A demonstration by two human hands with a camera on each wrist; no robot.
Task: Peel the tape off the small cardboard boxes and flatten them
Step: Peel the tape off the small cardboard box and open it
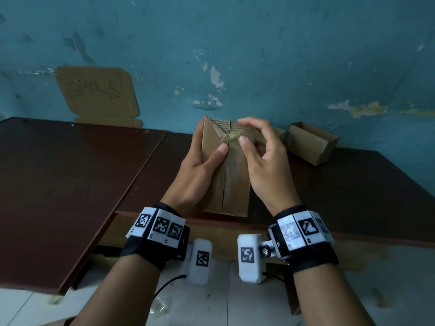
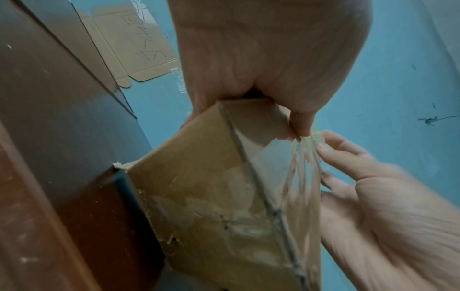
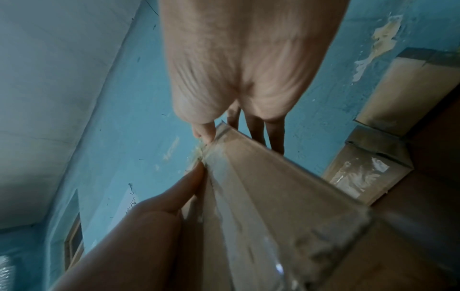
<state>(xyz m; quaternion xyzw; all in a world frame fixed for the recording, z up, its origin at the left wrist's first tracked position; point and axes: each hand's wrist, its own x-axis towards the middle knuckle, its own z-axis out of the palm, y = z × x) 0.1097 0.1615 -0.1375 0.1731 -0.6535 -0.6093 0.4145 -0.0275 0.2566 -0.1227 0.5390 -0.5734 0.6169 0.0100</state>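
Note:
A small brown cardboard box stands tilted on its near end on the dark table. My left hand grips its left side, thumb on the front by the centre seam, fingers behind. My right hand is at the upper end of the seam, thumb and curled fingers pinching a crumpled bit of clear tape. In the left wrist view the tape stretches as a loose strand from the box up to the right hand's fingertips. The right wrist view shows the box's top corner at my thumb.
A second box, open-topped, lies at the back right against the blue wall. A flattened carton with handwriting is stuck on the wall at the left. A wad of clear tape lies on the floor below the table's near edge.

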